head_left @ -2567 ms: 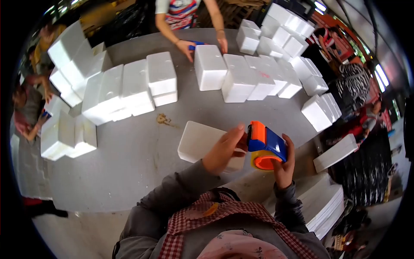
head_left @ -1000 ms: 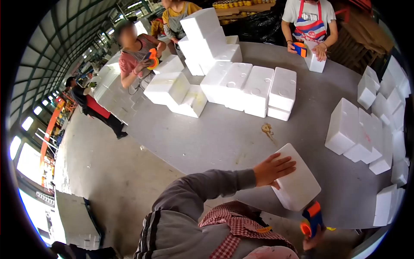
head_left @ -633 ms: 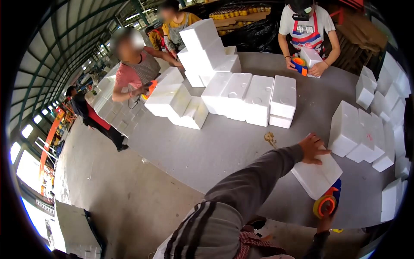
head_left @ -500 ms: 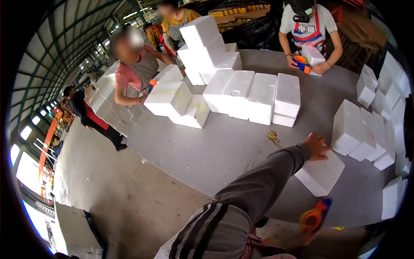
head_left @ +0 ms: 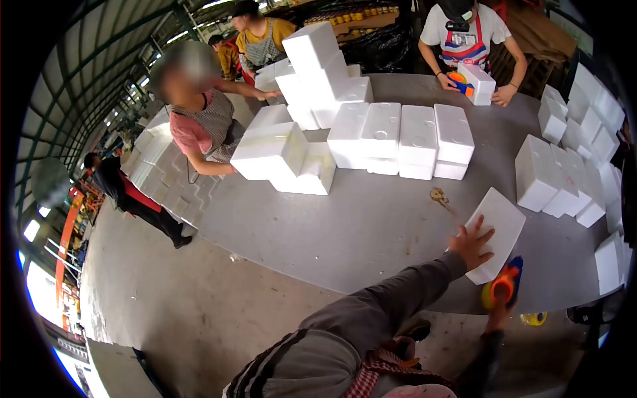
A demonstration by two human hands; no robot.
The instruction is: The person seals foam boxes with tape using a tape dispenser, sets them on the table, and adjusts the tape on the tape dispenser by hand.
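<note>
A white foam box [head_left: 503, 222] lies at a slant near the front right edge of the grey table [head_left: 371, 219]. My left hand [head_left: 472, 245] rests on its left side, the fingers spread. At the box's lower right corner is an orange and blue tape dispenser [head_left: 507, 282] with a yellow roll, somewhat blurred. My right hand [head_left: 499, 312] is closed round this dispenser from below; its fingers are partly hidden. The dispenser touches or nearly touches the box's end.
White boxes [head_left: 418, 139] stand in a row behind, with a taller stack [head_left: 318, 73] to their left. More boxes [head_left: 539, 176] stand at the right. Co-workers are at the far side [head_left: 468, 40] and left [head_left: 202, 119]. A yellow tape roll [head_left: 534, 318] is by the front edge.
The view has shifted slightly. The box has turned more upright in view, with my left hand now flat on its left side. My right hand has brought the dispenser up to the box's lower end.
</note>
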